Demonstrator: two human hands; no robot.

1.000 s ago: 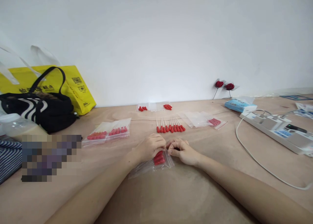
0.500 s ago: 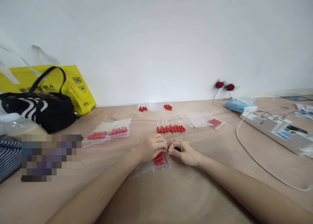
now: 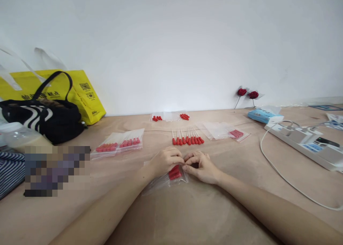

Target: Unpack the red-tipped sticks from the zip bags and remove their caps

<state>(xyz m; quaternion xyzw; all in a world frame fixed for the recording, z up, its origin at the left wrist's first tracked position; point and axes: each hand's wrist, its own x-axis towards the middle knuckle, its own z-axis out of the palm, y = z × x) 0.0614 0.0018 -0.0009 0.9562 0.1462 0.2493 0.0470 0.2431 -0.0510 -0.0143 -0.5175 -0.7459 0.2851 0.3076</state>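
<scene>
Near the middle of the table, my left hand point(image 3: 167, 161) is closed at the right end of a clear zip bag point(image 3: 158, 186), its fingers curled over the edge. Red rubber bulbs point(image 3: 175, 173) lie inside that bag, just below my fingers. My right hand point(image 3: 199, 166) pinches at the same edge, its fingertips meeting those of my left hand; what exactly lies between them is hidden. Beyond my hands is a row of droppers point(image 3: 188, 140), red bulbs toward me and thin clear stems pointing away.
Filled zip bags of droppers point(image 3: 130, 142) lie to the left. Flat clear bags point(image 3: 214, 130) with red bulbs point(image 3: 236, 133) sit to the right. A power strip point(image 3: 300, 145) with a white cable point(image 3: 270, 166), a tissue pack point(image 3: 264, 115) and a black bag point(image 3: 61, 123) flank the table.
The fingers of my right hand have shifted slightly left, closer against my left fingertips at the bag's edge. The bag and the droppers stay in place.
</scene>
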